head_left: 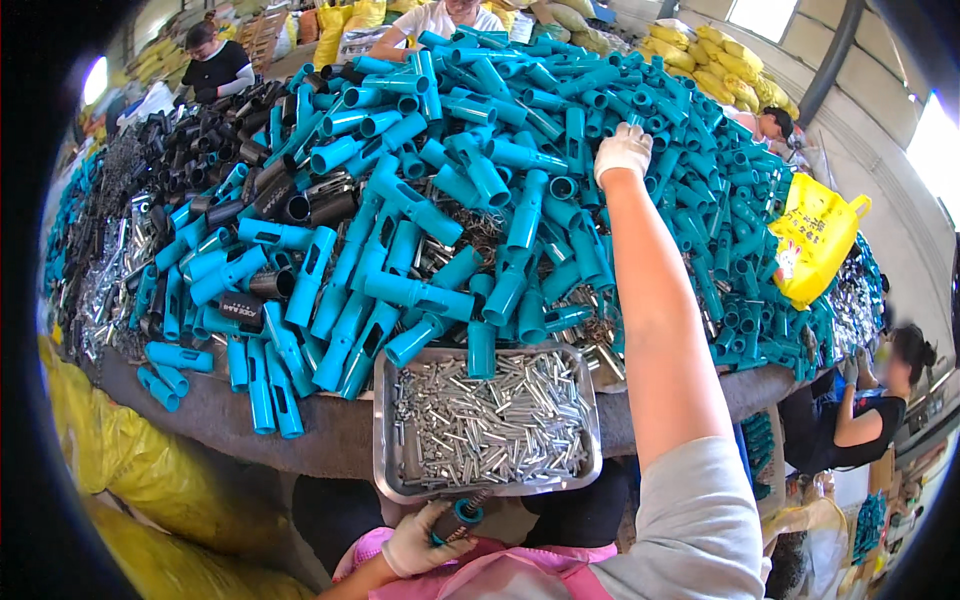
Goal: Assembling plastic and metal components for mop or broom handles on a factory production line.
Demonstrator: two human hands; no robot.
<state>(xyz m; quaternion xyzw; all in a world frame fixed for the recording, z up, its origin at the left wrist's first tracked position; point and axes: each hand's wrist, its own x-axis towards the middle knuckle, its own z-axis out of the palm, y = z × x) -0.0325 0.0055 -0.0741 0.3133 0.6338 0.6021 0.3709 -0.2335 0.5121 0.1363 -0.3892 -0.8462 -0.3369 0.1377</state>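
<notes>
My left hand (425, 540), in a pale work glove, is closed round a short teal-and-black tube (462, 515) low in front of my body. A dark coiled spring (480, 497) sticks out of its upper end. My right arm stretches far over a large heap of slotted teal tubes (420, 290). At the heap's upper right, my gloved right hand (623, 152) has its fingers curled on a teal tube (637, 119), partly hidden by the fingers. Between my arms, a metal tray (383, 440) at the table edge holds many small silvery pins (500, 415).
Black tubes (200, 140) and loose metal parts (120, 260) lie at the heap's left. A yellow bag (815, 240) rests at its right. Yellow sacks (130, 440) stand lower left. Other people work around the table, one (850, 410) seated at right.
</notes>
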